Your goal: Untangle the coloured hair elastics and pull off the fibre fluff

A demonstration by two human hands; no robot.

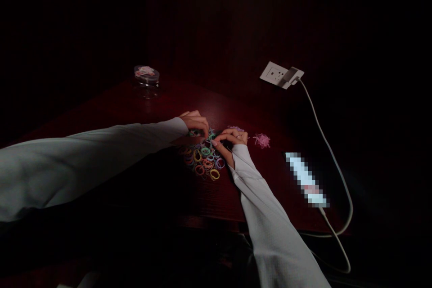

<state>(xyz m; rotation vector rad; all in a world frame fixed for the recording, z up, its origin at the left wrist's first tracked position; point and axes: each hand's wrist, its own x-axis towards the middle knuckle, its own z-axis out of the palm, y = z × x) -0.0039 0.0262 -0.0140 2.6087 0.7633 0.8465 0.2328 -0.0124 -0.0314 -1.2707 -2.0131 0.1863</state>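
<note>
A heap of small coloured hair ties (pixel 207 162) lies on the dark red table, with yellow, green, orange and purple rings in it. My left hand (pixel 196 121) reaches over the far left of the heap, its fingers curled down and closed. Close by on the right, my right hand (pixel 232 137) has thumb and index finger pressed together at the heap's edge. Whatever is in either pinch is too small and dim to make out. The fingertips of both hands nearly meet. A pink bundle of thin strands (pixel 262 140) rests right of my right hand; a purple bundle (pixel 235 128) is partly hidden behind it.
A clear round container (pixel 146 76) with a pink-patterned lid stands at the back left. On the right lies a lit phone (pixel 306 180), its white cable (pixel 324 137) running to a charger (pixel 293 77) in the wall socket (pixel 272 74). The surroundings are very dark.
</note>
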